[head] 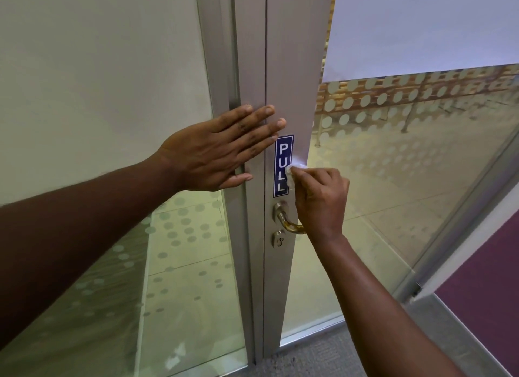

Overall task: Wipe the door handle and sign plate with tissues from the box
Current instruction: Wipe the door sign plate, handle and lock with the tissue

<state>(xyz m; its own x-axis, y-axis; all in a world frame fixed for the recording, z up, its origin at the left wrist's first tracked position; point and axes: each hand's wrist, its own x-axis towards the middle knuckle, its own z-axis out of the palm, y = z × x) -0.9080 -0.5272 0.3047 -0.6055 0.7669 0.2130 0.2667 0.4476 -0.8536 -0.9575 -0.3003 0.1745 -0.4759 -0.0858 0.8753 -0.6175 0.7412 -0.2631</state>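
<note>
Door frame: rigid metal; braced by left hand, open, flat, holding nothing. Glass panel close on right; little side room. Sign plate: thin, flat, smooth, above handle. Tissue: soft, light, wadded, pinched in closed right hand, pressed against plate's right edge.

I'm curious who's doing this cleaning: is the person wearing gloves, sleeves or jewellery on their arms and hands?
No. The left hand and right hand are bare, without gloves, rings, watch or bracelet. Both forearms are uncovered as far as the picture shows; no sleeve is visible.
</note>
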